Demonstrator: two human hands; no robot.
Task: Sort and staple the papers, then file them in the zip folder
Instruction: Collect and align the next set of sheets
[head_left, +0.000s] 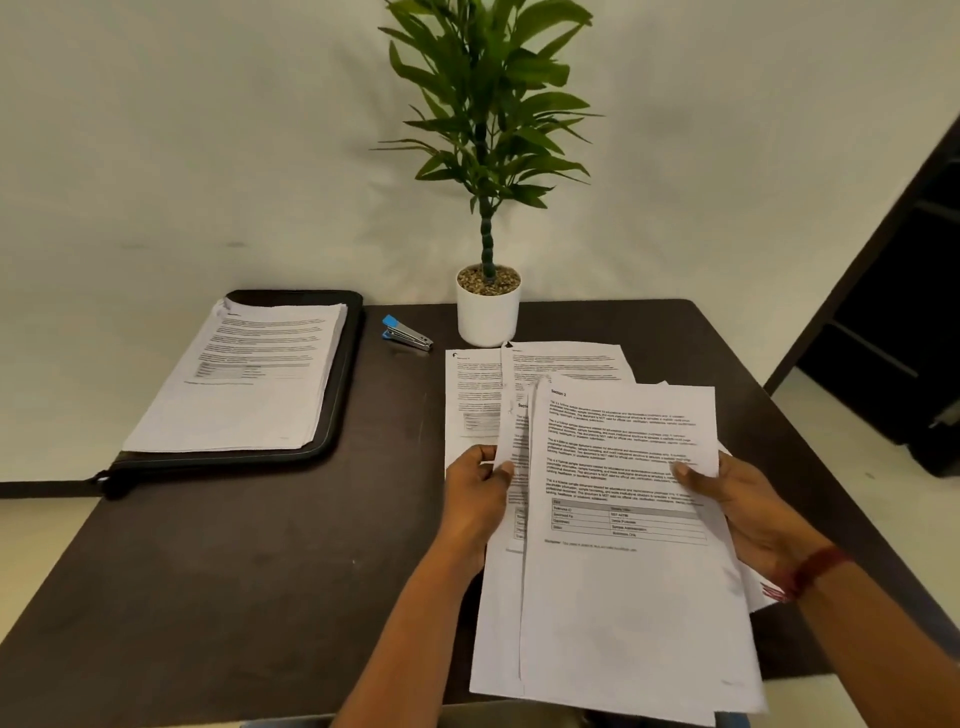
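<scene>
Dark brown table (234, 571), matte top.
- Far left: black zip folder (344, 400) lying flat, hanging past the left edge.
- Far centre: blue stapler (405, 333), just left of a white plant pot (487, 317).
- Right of centre: printed sheets (470, 395) lying flat, overlapping, just near of the pot.
</scene>
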